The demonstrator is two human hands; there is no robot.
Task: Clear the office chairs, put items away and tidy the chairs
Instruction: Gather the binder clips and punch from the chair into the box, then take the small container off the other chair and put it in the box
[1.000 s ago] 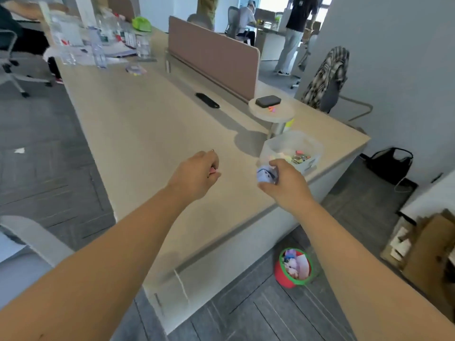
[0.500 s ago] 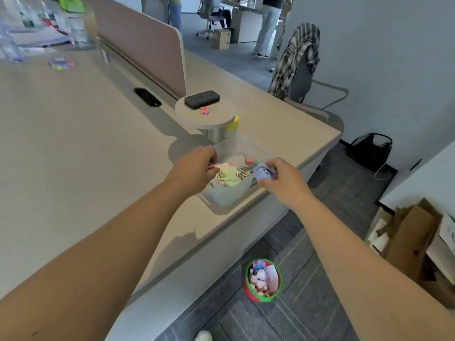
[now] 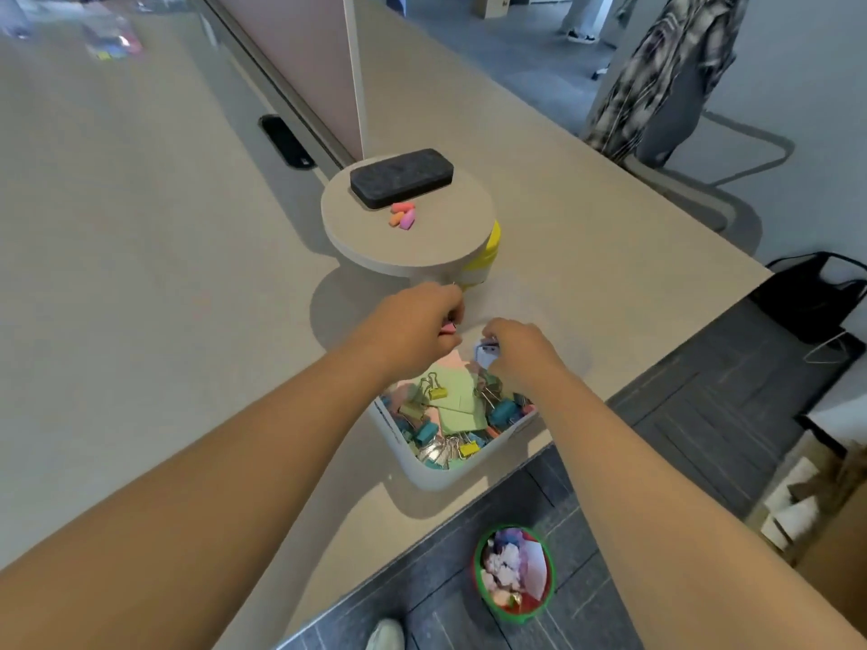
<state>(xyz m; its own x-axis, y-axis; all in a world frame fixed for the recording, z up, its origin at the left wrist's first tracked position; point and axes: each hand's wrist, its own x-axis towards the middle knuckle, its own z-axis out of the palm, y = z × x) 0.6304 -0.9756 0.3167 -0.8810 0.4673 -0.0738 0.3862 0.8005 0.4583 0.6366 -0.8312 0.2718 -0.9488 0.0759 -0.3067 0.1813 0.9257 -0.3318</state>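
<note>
Beige desk (image 3: 140, 283) with clear clip-filled bin (image 3: 450, 476) (near its edge), round stand (image 3: 436, 255), black cable slot (image 3: 285, 141)

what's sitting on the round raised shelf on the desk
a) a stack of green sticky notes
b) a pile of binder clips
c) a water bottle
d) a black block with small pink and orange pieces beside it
d: the round shelf carries a black block with a few small pink and orange pieces just in front of it; the binder clips and green notes lie in the clear bin below the hands.

Bright daylight, blurred wide-angle edges
</note>
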